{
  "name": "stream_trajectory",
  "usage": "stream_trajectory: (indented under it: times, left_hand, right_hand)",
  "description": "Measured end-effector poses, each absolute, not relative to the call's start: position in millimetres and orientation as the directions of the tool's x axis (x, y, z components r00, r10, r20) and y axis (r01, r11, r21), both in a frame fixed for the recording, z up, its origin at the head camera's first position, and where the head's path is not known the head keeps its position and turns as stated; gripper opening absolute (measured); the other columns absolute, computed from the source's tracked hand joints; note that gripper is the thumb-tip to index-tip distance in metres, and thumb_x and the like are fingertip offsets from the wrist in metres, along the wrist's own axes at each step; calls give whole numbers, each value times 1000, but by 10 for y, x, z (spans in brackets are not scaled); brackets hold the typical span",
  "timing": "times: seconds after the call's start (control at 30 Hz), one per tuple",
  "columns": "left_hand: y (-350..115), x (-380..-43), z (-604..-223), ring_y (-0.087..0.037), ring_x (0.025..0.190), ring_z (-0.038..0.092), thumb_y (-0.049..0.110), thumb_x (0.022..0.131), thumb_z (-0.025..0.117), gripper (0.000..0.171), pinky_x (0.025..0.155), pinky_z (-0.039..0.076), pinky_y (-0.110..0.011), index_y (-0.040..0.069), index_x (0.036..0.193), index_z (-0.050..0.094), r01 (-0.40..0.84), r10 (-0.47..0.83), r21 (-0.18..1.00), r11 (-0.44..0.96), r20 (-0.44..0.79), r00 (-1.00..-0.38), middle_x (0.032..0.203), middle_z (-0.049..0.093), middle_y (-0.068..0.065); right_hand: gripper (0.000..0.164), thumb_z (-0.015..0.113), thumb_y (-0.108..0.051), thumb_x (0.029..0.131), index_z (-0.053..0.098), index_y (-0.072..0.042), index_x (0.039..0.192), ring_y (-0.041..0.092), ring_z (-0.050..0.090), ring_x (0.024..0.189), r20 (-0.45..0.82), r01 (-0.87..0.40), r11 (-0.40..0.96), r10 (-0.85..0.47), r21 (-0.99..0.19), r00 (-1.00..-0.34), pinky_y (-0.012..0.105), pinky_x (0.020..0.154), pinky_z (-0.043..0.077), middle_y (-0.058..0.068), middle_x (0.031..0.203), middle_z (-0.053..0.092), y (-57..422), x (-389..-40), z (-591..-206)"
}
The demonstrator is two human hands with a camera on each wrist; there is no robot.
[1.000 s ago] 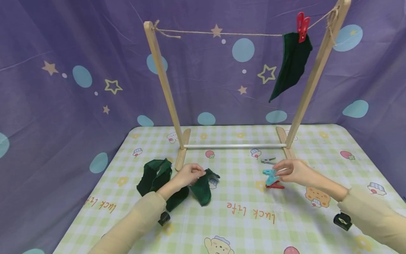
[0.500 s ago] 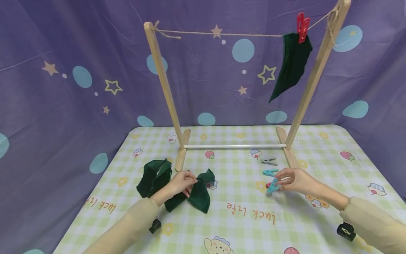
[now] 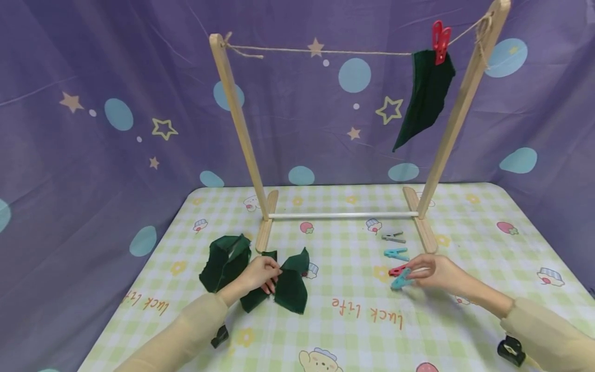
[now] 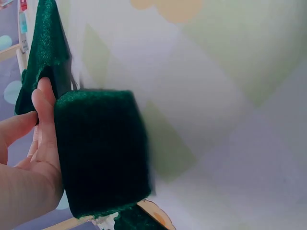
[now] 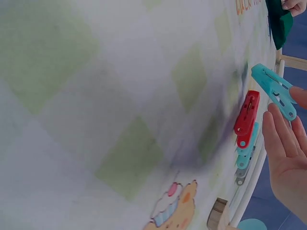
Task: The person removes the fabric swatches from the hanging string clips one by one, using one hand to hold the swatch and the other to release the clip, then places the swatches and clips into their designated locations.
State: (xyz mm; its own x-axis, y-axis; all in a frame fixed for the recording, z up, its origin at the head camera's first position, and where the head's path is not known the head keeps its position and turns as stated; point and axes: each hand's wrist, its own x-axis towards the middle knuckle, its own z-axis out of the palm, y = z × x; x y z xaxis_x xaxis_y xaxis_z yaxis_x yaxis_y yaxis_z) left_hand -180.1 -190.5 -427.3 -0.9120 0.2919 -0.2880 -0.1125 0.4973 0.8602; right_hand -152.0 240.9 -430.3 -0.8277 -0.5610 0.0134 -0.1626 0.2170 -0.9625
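Note:
My left hand (image 3: 260,275) pinches a dark green velvety cloth (image 3: 292,293) just above the table. In the left wrist view thumb and finger meet at the fabric (image 4: 45,43), and a dark flap (image 4: 103,153) hangs close beside the palm. More green cloth (image 3: 223,263) lies crumpled to the left of this hand. My right hand (image 3: 439,275) holds a turquoise clothespin (image 3: 401,279) by its handle end, as the right wrist view also shows (image 5: 273,88). Beside it lie a red clothespin (image 3: 397,270), another turquoise clothespin (image 3: 396,253) and a grey clothespin (image 3: 393,237).
A wooden frame (image 3: 239,126) with a string line (image 3: 316,51) stands at the back, joined low by a white bar (image 3: 344,215). A red clothespin (image 3: 440,44) fixes a green cloth (image 3: 425,98) near the right post (image 3: 457,121). A checked tablecloth (image 3: 353,279) covers the table.
My left hand has drawn the green cloth leftward and nearer to me. The right hand has come nearer with its turquoise clothespin, away from the other turquoise one.

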Motion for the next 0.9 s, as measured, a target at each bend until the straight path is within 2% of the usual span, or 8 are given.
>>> stream_trajectory:
  times: [0.23,0.37,0.63,0.9]
  left_hand:
    - [-1917,-1794,-4263,-20,46,58,1,86,51,11,40,47,-28,-9,88,57,-118,262,846,520,-290,-920,61,57,-9]
    - [-1927,-1780,-4278,-19,45,58,0,85,51,10,40,47,-28,-8,87,57,-123,249,838,531,-294,-923,61,57,-10]
    - [-1956,-1772,-4313,-15,43,56,0,84,53,8,39,47,-27,-6,85,58,-121,216,810,574,-293,-932,59,58,-8]
    - [-1979,-1765,-4316,-12,40,53,0,83,56,7,39,47,-27,-6,83,59,-123,192,796,593,-287,-939,58,58,-7]
  right_hand:
    - [40,64,1,78,43,21,106,13,63,89,-18,-108,207,-529,-972,-848,23,70,51,33,105,52,2411,-1464,-4348]
    - [43,65,-2,78,44,21,108,15,63,88,-36,-93,229,-503,-969,-863,24,68,51,34,105,51,2434,-1442,-4411]
    - [39,65,-4,78,47,16,106,8,63,87,-55,-103,300,-474,-948,-879,24,67,51,34,102,55,2489,-1414,-4500]
    - [36,63,2,77,47,18,106,11,63,87,-61,-91,303,-456,-949,-888,25,68,51,34,103,55,2481,-1393,-4525]
